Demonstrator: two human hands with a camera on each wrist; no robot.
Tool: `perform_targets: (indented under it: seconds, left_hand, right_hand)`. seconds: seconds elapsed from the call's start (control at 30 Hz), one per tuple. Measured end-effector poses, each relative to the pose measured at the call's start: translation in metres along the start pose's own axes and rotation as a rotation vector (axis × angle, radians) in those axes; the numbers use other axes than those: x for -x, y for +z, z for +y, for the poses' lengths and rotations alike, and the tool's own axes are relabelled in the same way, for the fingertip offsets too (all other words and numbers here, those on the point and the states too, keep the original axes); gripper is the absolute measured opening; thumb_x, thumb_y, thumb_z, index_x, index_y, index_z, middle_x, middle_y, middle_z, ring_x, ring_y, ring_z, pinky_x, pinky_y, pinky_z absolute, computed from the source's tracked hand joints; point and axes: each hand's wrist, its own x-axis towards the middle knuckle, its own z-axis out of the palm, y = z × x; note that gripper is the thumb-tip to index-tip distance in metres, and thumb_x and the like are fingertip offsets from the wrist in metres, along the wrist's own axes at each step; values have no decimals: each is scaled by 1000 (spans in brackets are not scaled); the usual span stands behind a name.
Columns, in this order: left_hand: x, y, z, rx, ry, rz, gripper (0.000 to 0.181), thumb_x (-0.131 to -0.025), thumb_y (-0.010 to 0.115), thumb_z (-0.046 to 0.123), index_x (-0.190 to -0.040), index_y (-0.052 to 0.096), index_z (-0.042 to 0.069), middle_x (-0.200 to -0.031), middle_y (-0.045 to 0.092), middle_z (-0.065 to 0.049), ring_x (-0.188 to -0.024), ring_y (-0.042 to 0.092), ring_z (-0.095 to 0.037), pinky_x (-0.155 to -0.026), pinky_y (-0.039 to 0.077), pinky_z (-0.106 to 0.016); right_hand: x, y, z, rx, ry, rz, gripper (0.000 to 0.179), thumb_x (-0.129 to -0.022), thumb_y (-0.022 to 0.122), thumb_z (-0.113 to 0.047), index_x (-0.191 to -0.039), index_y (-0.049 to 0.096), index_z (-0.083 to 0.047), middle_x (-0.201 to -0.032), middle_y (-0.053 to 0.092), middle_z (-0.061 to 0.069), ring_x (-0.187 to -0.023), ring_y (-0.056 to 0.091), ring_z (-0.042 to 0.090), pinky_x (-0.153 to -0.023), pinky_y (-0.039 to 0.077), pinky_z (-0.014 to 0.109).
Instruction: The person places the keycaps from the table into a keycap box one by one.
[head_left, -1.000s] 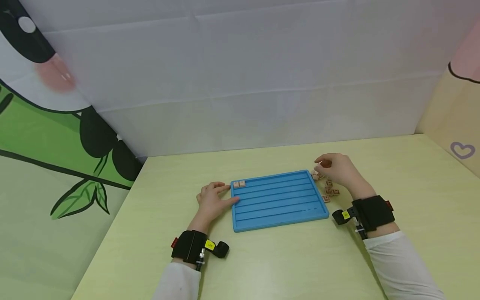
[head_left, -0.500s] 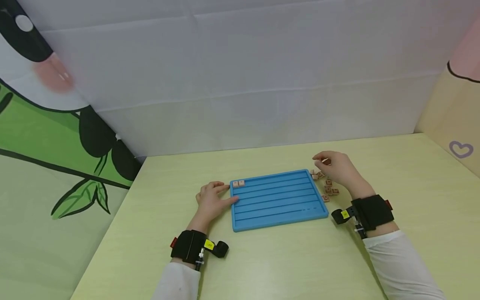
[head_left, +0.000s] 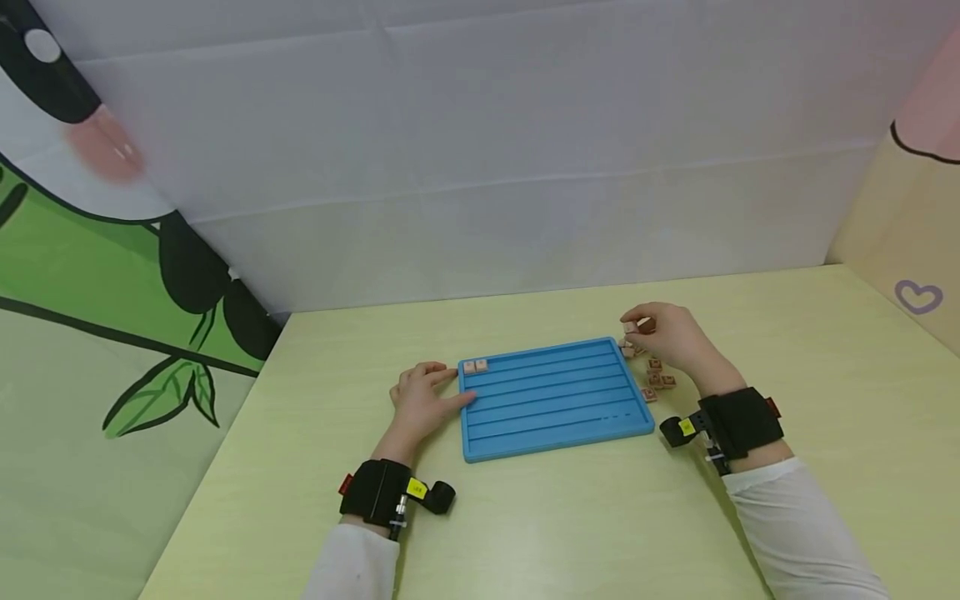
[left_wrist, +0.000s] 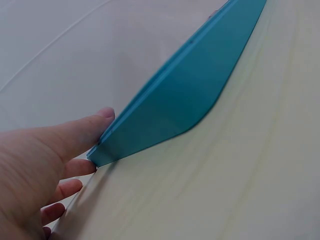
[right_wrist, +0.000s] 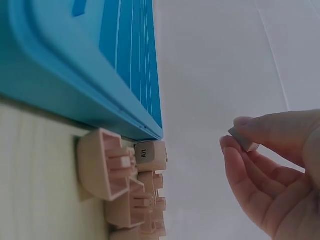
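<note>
A blue ridged tray (head_left: pixel 555 400) lies on the table. My left hand (head_left: pixel 422 404) holds its left edge, thumb over the rim and index finger at the outer wall in the left wrist view. Two pale keycaps (head_left: pixel 476 367) sit side by side in the tray's far left corner. Beyond the far right corner, my right hand (head_left: pixel 671 337) pinches a keycap (right_wrist: pixel 244 140) between thumb and index finger, raised above the table. Loose pinkish keycaps (head_left: pixel 656 379) lie along the tray's right side; one, marked Alt (right_wrist: pixel 150 156), stands close to its wall in the right wrist view.
The pale yellow table (head_left: pixel 525 525) ends at a white cloth backdrop (head_left: pixel 525 167). Printed cloth with a green figure (head_left: pixel 82 267) hangs at the left, and a cream panel with a purple heart (head_left: pixel 918 296) at the right. Each wrist wears a black strap with a camera.
My right hand has shifted very slightly left, and the keycap between its fingertips now shows more plainly. The left hand keeps its hold on the tray, and the two keycaps there have not moved.
</note>
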Motion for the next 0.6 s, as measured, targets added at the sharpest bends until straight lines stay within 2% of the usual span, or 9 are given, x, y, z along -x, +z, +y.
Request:
perform_targets:
  seconds: [0.6]
  left_hand:
    - [0, -1, -1, 14, -4, 0, 60, -80, 74, 39, -128, 60, 7, -136, 47, -12, -129, 30, -38, -101, 15, -55]
  right_hand:
    - [0, 2, -3, -14, 6, -4, 28, -97, 54, -17, -117, 59, 2, -116, 62, 25, -108, 58, 41, -87, 49, 49]
